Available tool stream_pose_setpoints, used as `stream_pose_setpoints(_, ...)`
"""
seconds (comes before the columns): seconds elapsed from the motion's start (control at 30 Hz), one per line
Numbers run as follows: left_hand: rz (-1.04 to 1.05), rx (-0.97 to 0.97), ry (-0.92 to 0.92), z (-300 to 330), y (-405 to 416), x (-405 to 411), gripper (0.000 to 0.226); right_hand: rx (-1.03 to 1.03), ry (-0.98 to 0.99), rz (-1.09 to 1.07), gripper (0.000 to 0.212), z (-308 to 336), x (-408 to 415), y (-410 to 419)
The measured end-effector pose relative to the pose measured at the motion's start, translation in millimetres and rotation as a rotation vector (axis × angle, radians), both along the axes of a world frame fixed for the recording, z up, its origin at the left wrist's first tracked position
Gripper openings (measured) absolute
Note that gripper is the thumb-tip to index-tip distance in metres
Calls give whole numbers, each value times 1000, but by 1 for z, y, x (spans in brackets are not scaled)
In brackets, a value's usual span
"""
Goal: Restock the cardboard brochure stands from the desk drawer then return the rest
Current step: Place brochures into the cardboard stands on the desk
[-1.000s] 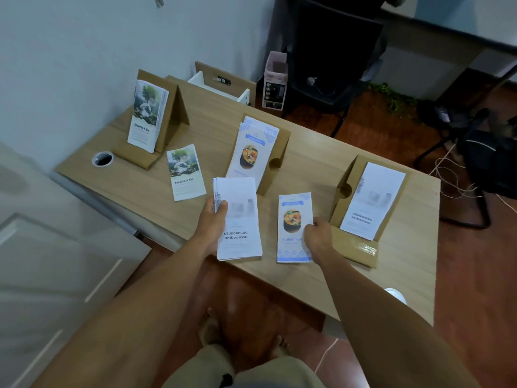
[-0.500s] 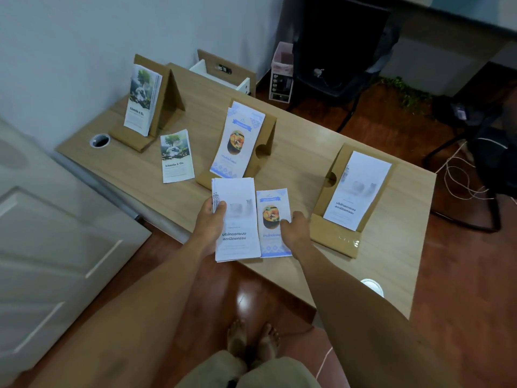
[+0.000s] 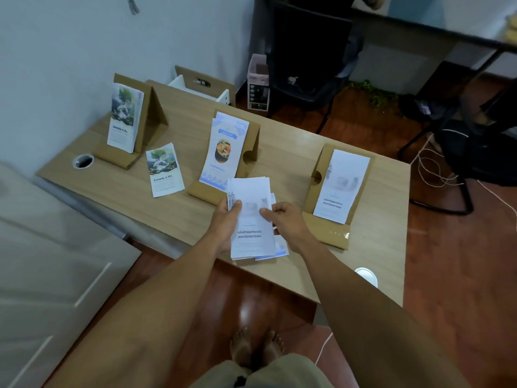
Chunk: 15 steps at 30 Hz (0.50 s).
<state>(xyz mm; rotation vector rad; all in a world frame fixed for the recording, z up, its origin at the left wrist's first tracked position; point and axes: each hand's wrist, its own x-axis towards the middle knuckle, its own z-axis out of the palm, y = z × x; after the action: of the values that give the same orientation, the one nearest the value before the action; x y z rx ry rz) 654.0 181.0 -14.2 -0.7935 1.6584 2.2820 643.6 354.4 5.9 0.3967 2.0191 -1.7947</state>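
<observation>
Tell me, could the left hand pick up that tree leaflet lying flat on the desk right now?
Probably not yet: the left hand is holding the white stack. Nothing covers the tree leaflet.

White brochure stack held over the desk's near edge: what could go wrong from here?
1. The left hand and right hand hold the white brochure stack above a blue-patterned brochure that overhangs the desk edge; it might slip to the floor.
2. The tree brochure lying flat beside its stand could be left behind.
</observation>
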Motion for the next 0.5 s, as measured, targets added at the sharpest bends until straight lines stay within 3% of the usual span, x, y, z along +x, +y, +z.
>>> stream_pose_setpoints(0.17, -152, 217, -113, 16, 28, -10, 37, -86, -13, -160, 14, 2, 7, 36)
stream_pose_setpoints(0.37, -273, 35, -41, 24, 63, -21, 20, -121, -76, -264, 11, 10, 9, 81)
stream_pose_setpoints(0.5, -245, -27, 31, 22, 85, -30, 32, -162, -53, -262, 22, 16, 4, 104)
